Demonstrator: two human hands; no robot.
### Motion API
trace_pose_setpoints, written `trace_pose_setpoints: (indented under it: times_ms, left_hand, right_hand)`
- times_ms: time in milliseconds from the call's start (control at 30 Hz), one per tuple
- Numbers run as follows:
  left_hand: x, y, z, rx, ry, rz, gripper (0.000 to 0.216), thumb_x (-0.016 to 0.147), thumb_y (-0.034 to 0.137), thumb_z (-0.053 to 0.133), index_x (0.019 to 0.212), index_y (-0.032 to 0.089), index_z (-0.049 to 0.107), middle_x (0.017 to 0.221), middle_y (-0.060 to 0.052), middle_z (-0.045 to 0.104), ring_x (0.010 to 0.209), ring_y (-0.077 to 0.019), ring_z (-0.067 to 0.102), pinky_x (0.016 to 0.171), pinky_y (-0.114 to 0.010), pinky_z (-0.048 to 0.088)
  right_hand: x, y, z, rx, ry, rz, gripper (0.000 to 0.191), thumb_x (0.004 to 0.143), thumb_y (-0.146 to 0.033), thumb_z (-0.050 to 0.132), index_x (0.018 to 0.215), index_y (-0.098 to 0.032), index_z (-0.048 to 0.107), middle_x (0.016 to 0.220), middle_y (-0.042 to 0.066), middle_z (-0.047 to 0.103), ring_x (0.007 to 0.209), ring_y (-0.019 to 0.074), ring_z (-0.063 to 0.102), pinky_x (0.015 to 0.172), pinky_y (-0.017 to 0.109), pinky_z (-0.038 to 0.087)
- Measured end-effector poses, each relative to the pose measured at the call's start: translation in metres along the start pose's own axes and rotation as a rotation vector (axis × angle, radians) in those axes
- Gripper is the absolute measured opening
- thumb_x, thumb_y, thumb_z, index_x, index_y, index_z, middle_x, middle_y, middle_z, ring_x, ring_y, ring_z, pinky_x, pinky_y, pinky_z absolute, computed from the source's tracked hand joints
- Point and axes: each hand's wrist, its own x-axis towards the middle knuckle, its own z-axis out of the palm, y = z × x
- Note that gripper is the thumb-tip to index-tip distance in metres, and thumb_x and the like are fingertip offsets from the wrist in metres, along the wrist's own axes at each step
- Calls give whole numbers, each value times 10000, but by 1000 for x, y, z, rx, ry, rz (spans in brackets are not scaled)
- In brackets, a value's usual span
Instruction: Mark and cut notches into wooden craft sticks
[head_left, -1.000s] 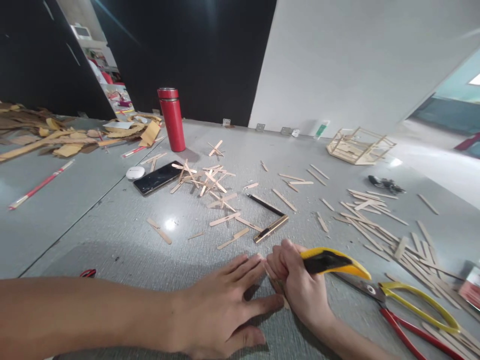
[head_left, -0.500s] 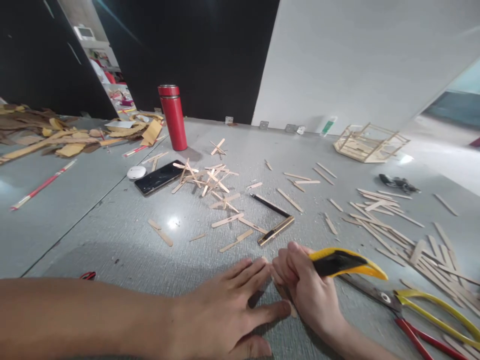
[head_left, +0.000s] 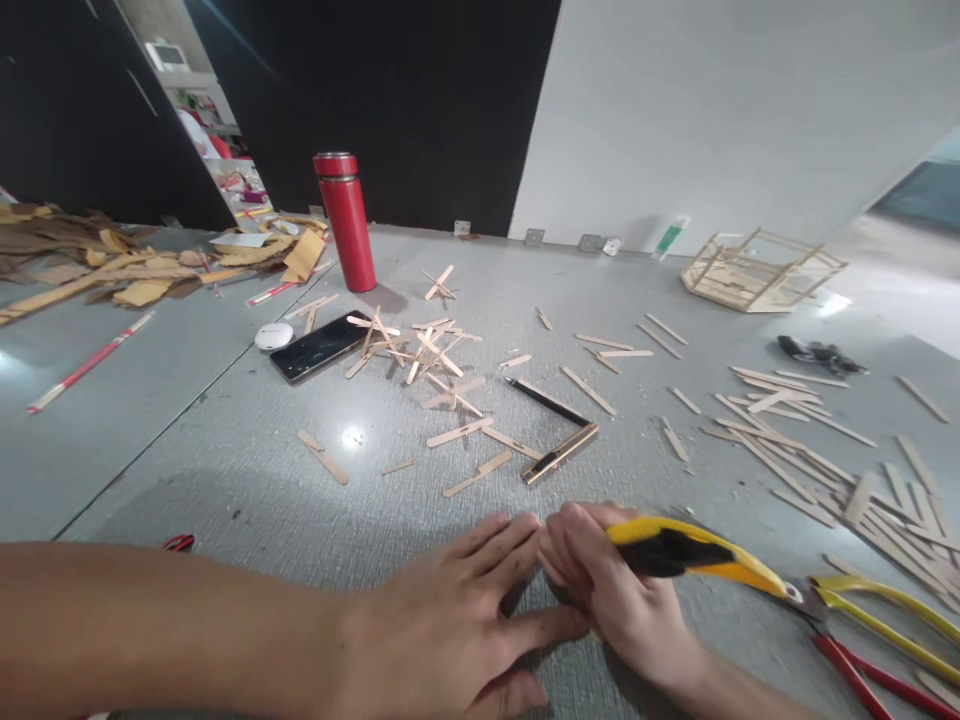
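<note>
My left hand [head_left: 457,620] lies flat on the grey tabletop, fingers stretched and spread. Its fingertips meet my right hand [head_left: 615,590], which is closed around the yellow-and-black handle of what looks like a utility knife [head_left: 675,550]. The working end of that knife is hidden under my right fist. Between the hands, a wooden craft stick is almost wholly covered. Just ahead of them lie notched craft sticks [head_left: 477,474] and a gold-and-black slim cutter [head_left: 561,454], its end meeting a black pen [head_left: 551,402].
Tin snips [head_left: 855,605] with red and yellow handles lie at the right, below a heap of craft sticks [head_left: 810,440]. Crossed sticks [head_left: 435,350], a phone [head_left: 319,347], a white case [head_left: 274,337] and a red flask [head_left: 346,225] stand farther off. A stick frame [head_left: 757,275] sits back right.
My right hand has tilted the knife handle lower, over the tin snips. The craft stick between my hands is now more covered. My left hand stays flat; the view has shifted slightly.
</note>
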Motion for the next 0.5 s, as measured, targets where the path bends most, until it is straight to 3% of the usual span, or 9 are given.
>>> trace_pose_setpoints:
  times_ms: [167,333,500]
  left_hand:
    - [-1,-1,1,7,-11,17,586,1093,505,404,1596,207,372,1704,-241,160,1574,-397,127,1282,-532,192]
    - [-2,-4,1,8,18,37,584,1091,531,389,1594,235,369,1690,-236,229,1570,-395,152,1264,-543,243]
    - [-2,-3,6,57,64,50,516,1087,447,440,1552,225,426,1672,-230,287,1560,-404,218,1247,-551,290]
  right_hand:
    - [8,-3,6,103,53,10,544,917,-450,749,546,-231,418,515,-93,279,472,95,184,452,291,198]
    - [16,-10,11,212,136,34,535,824,-335,816,528,-223,383,507,-102,259,462,80,134,431,273,164]
    - [21,-22,9,306,217,52,488,868,-324,737,532,-220,399,478,-100,245,446,86,107,406,256,203]
